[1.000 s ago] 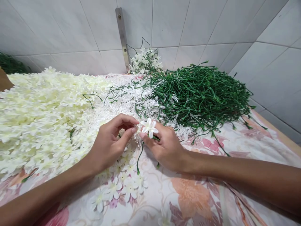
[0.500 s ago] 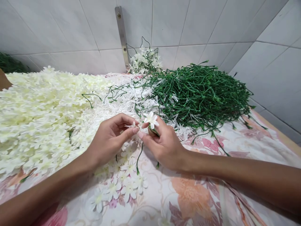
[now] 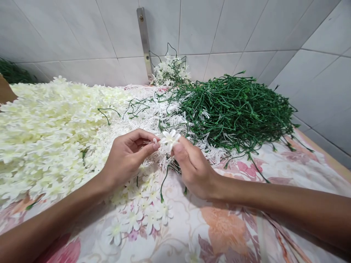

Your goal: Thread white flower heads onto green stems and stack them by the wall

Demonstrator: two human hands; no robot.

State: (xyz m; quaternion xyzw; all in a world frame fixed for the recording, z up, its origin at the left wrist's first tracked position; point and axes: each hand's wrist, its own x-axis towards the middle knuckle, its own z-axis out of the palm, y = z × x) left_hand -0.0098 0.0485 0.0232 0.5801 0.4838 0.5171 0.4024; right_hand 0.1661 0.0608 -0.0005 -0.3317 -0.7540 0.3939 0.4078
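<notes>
A white artificial flower (image 3: 169,138) is pinched between the thumb and forefinger of my right hand (image 3: 196,168), its petals facing up. Just left of it, the thumb and fingertips of my left hand (image 3: 126,157) close on a small white piece (image 3: 155,140), too small to make out fully; it looks like a stamen. The two hands are a short gap apart. Behind them spreads a heap of thin white stamens (image 3: 170,122). Loose white blossoms (image 3: 133,218) lie on the floral cloth (image 3: 178,233) below my hands.
A wide pile of cream-white petals (image 3: 55,124) covers the left side. Green wire stems (image 3: 238,109) are heaped at the right. A bunch of finished-looking flowers (image 3: 171,69) leans by a metal bracket (image 3: 144,40) on the tiled wall (image 3: 225,29).
The right thumb has moved up onto the flower, which has shifted slightly left and tilted. My fingertips, close together before, have drawn apart. The left hand keeps its small white piece.
</notes>
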